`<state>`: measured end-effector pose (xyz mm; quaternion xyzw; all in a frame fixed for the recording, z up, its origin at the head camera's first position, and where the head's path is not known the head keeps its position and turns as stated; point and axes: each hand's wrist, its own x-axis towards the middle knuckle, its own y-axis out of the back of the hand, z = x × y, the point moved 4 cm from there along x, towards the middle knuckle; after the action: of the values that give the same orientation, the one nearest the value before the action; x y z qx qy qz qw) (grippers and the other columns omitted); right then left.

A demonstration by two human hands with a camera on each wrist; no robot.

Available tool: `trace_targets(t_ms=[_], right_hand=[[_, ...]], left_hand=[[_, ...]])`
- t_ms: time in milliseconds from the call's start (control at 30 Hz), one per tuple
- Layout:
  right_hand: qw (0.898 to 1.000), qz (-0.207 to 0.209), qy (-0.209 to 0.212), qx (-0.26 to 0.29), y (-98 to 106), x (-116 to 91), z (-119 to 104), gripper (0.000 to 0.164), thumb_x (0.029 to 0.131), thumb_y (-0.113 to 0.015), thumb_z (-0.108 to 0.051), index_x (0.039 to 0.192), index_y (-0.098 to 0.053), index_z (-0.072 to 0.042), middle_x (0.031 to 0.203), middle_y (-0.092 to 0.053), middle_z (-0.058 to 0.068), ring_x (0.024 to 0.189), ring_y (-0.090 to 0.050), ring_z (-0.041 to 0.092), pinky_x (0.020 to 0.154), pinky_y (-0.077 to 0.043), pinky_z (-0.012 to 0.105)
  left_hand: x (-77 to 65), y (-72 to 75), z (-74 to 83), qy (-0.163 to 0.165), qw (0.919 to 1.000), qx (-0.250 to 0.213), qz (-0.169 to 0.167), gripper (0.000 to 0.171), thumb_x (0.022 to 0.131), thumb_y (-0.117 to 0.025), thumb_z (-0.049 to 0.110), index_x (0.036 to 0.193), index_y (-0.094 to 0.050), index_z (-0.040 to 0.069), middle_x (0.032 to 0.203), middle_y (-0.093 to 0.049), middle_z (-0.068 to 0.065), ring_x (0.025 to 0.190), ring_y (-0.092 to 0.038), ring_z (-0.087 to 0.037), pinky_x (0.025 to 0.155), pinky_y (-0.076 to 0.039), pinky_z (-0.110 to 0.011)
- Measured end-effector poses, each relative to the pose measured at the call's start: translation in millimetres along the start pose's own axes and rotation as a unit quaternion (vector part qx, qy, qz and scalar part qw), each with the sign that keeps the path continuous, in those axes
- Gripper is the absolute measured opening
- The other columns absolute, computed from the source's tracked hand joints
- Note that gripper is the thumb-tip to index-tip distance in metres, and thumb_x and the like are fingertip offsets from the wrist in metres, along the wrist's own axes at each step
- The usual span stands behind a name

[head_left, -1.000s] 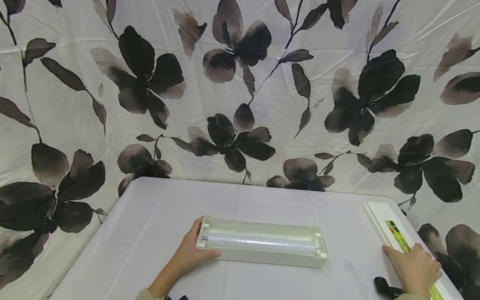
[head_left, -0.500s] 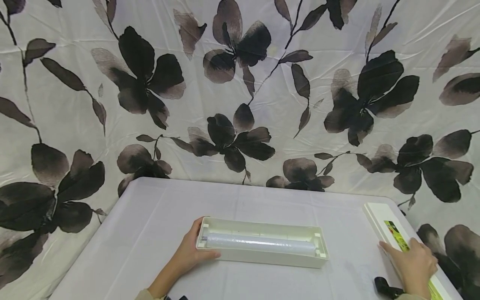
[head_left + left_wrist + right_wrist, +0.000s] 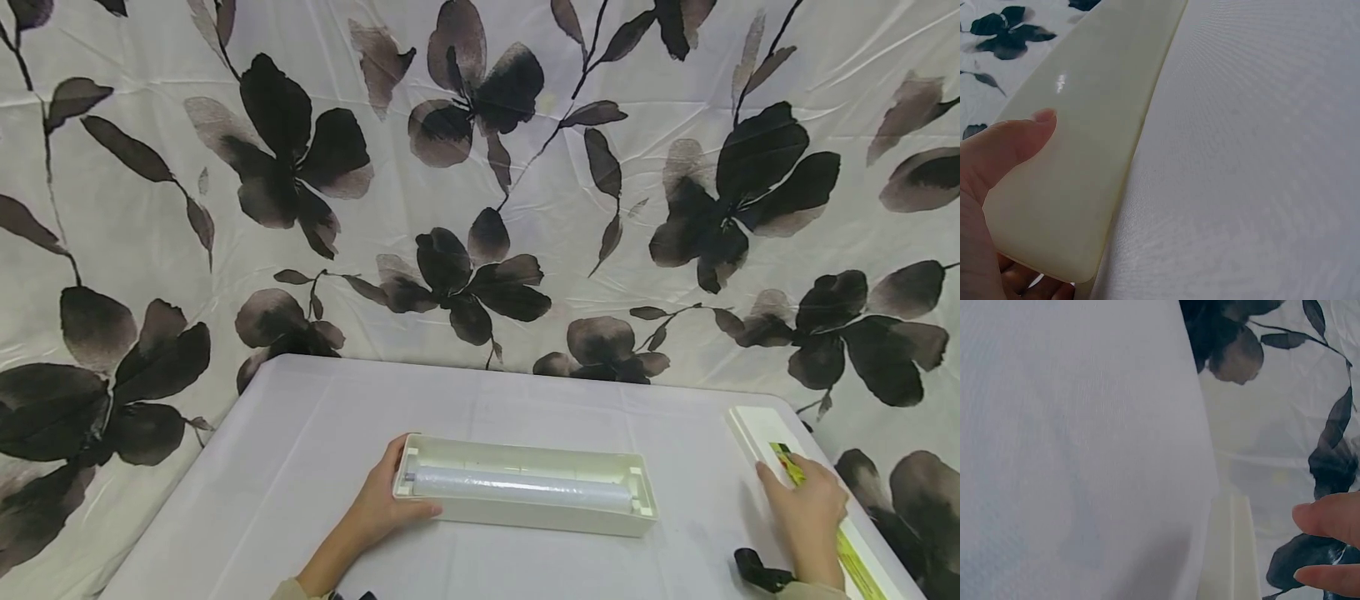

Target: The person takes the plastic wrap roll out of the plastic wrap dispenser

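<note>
In the head view a long cream plastic box (image 3: 540, 518) lies open-topped on the table. Inside it rests a shiny roll of cling film (image 3: 517, 486). My left hand (image 3: 381, 507) grips the box's left end, thumb along the front wall; the left wrist view shows the thumb (image 3: 1022, 140) on the smooth wall and the other fingers curled under the end. At the right lies a long white lid (image 3: 756, 423) with a yellow-green label (image 3: 858, 562). Over it is my right hand (image 3: 812, 515), whose extended fingers (image 3: 1329, 519) show apart from the lid's end in the right wrist view.
The table (image 3: 322, 417) wears a white cloth. Behind it hangs a white curtain (image 3: 570, 208) with dark flowers. The lid lies along the table's right edge. A black device (image 3: 759, 571) sits by my right wrist.
My right hand has moved up and left along the lid, from its middle towards the far end of the label. The left hand, box and lid have stayed in place.
</note>
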<state>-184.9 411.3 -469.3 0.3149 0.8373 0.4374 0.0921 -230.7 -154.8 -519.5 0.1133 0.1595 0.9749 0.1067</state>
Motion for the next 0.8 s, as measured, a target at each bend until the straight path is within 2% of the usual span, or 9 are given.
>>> trace_targets(t_ms=[167, 467, 667, 800], right_hand=[[1.000, 0.009, 0.026, 0.006, -2.9, -2.0, -12.4, 0.057, 0.093, -0.059, -0.024, 0.134, -0.047, 0.012, 0.138, -0.039, 0.039, 0.128, -0.030, 0.057, 0.103, -0.020, 0.066], [0.995, 0.035, 0.078, 0.046, -1.5, -11.2, -32.0, 0.050, 0.090, -0.064, -0.018, 0.128, -0.053, 0.014, 0.132, -0.048, 0.038, 0.126, -0.039, 0.055, 0.104, -0.025, 0.064], [0.993, 0.029, 0.094, 0.059, -4.0, -16.3, -44.9, 0.050, 0.092, -0.064, -0.018, 0.130, -0.052, 0.012, 0.134, -0.046, 0.037, 0.127, -0.037, 0.054, 0.105, -0.023, 0.064], [0.992, 0.019, 0.107, 0.070, -6.2, -21.0, -53.2, 0.050, 0.093, -0.064, -0.017, 0.133, -0.050, 0.010, 0.136, -0.045, 0.036, 0.129, -0.037, 0.053, 0.106, -0.025, 0.062]], left_hand=[[0.0, -0.4, -0.6, 0.008, 1.0000, 0.002, 0.003, 0.104, 0.063, -0.093, 0.029, 0.147, -0.035, 0.011, 0.133, -0.057, -0.005, 0.117, -0.056, -0.024, 0.101, -0.039, -0.054], [0.7, -1.8, -1.5, -0.002, 1.0000, 0.007, 0.003, 0.105, 0.064, -0.093, 0.028, 0.148, -0.034, 0.008, 0.132, -0.057, -0.004, 0.114, -0.057, -0.024, 0.098, -0.042, -0.052], [0.4, -1.5, -1.2, -0.003, 1.0000, 0.004, 0.005, 0.105, 0.063, -0.093, 0.027, 0.148, -0.034, 0.009, 0.132, -0.057, -0.004, 0.115, -0.057, -0.024, 0.098, -0.041, -0.052], [-0.5, -1.3, -0.1, 0.011, 0.9999, -0.011, 0.003, 0.105, 0.062, -0.093, 0.025, 0.148, -0.035, 0.010, 0.132, -0.058, -0.002, 0.114, -0.057, -0.023, 0.099, -0.041, -0.051]])
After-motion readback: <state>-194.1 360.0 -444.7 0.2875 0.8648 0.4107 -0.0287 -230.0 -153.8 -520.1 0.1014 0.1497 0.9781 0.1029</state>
